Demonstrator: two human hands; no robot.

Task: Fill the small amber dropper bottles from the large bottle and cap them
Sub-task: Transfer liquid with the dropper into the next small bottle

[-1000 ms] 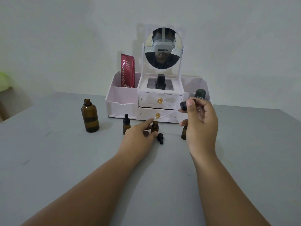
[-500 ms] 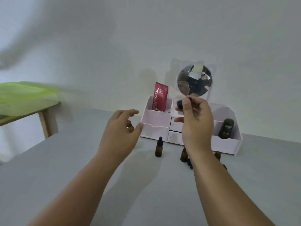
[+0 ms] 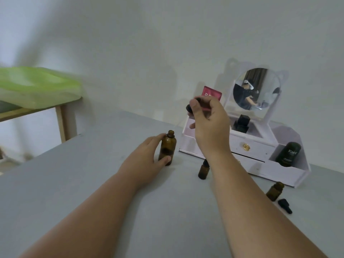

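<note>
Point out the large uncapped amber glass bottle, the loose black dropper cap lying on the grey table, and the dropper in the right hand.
large amber glass bottle (image 3: 167,146): head view, shoulder.
loose black dropper cap (image 3: 284,206): head view, body.
dropper (image 3: 189,108): head view, black collar.

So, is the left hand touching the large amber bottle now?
Touching. In the head view the left hand wraps the large amber bottle: fingertips press its shoulder and the thumb lies against its lower side, with no gap visible.
</note>
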